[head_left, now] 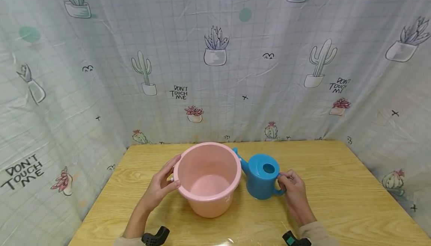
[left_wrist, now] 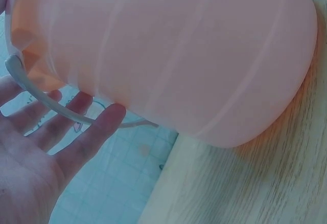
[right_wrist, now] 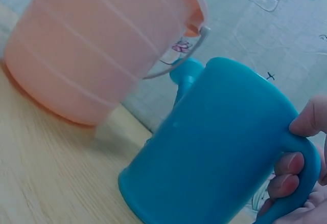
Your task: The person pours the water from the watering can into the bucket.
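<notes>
Head: one pale-pink round plastic bucket (head_left: 208,180) on one wood-grain bench (head_left: 336,186); one blue plastic watering can (head_left: 261,180) just right of it. Two hands: left hand (head_left: 159,189), fingers spread, touches bucket; right hand (head_left: 294,190) grips can.

Left wrist: fingers (left_wrist: 84,144) against bucket wall, one whitish thin curved handle (left_wrist: 43,99).

Right wrist: fingers curl round one blue loop handle (right_wrist: 310,168).

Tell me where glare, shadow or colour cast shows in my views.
Head: small bright glare on the table, bottom edge; left wrist: bluish cast over left hand and curtain; right wrist: soft shadow between bucket and watering can.
</notes>
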Action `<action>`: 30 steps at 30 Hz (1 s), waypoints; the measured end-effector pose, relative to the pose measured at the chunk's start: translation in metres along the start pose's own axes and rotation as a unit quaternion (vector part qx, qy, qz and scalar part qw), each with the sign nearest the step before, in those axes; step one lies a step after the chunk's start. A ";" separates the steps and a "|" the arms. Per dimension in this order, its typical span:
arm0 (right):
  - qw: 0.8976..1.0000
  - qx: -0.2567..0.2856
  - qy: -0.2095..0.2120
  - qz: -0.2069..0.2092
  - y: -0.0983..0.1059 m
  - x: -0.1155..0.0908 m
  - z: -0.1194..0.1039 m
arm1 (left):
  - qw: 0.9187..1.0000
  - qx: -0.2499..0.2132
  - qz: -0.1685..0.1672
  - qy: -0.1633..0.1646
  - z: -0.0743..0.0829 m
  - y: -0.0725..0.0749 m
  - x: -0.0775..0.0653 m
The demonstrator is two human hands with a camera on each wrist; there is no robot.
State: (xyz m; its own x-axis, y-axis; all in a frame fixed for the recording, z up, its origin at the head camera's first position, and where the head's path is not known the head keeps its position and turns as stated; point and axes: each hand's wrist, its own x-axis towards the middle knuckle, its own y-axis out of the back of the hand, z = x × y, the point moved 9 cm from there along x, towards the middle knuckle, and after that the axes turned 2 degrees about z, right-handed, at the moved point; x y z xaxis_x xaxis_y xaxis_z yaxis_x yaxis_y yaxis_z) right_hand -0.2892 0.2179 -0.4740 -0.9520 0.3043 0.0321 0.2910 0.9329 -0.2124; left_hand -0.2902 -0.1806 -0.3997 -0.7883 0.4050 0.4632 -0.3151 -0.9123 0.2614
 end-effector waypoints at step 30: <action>0.992 0.092 0.036 0.075 0.008 0.002 -0.037 | 1.000 -0.003 0.003 0.017 -0.003 0.000 0.000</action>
State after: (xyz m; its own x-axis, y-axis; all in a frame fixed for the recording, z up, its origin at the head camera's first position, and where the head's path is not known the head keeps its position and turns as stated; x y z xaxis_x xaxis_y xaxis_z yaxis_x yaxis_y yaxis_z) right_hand -0.2852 0.2332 -0.4390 -0.8883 0.4560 0.0540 0.4006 0.8270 -0.3944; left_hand -0.2914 -0.1813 -0.4022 -0.8078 0.3975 0.4353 -0.3137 -0.9151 0.2534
